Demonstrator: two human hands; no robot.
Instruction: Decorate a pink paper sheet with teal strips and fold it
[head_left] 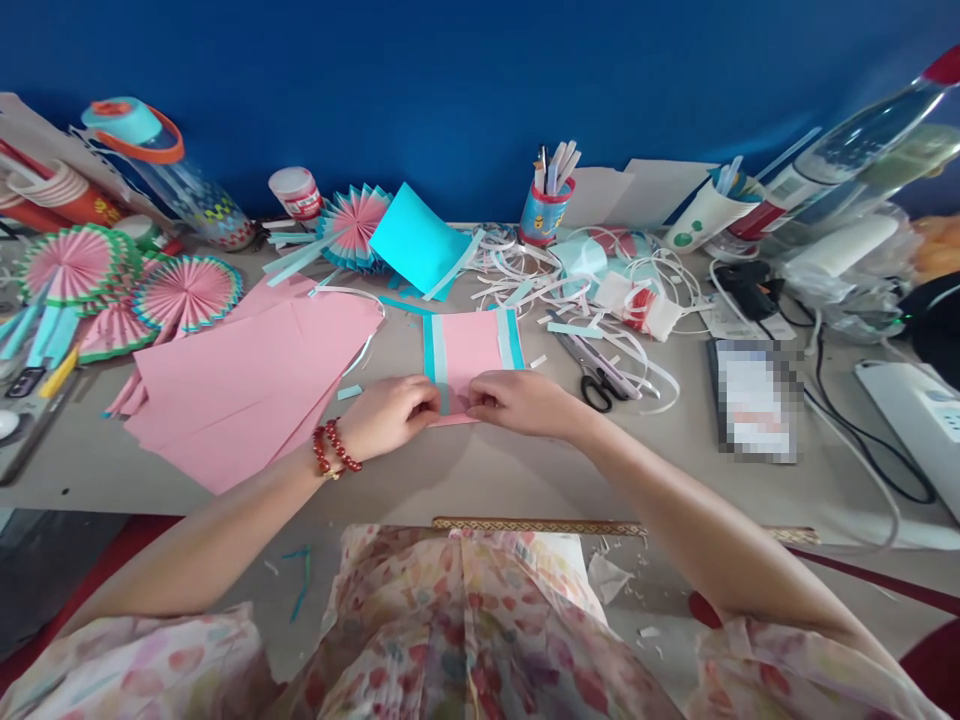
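Both of my hands sit close together at the near edge of a pink paper sheet (471, 352) that has blue and white strips along its two sides. My left hand (390, 412) pinches the sheet's near left corner, fingers curled down onto it, and a red bead bracelet (335, 450) circles that wrist. My right hand (521, 402) pinches the same edge just beside the left, thumb and fingers closed on the paper where a narrow fold is pressed against the surface (480, 470).

Left of my left hand lies a stack of large pink sheets (247, 385), almost touching my wrist. Beyond those, farther left, several pleated pink fans (184, 292) with blue and green rims lie together. Straight ahead of my hands, past the striped sheet, a loose blue paper (416, 240) leans against another fan, and a cup of pens (546, 205) stands near it. Right of my right hand, scissors (596, 375) lie among curled white paper strips (637, 350). A ruler (540, 526) rests along the surface edge, between my hands and my body.
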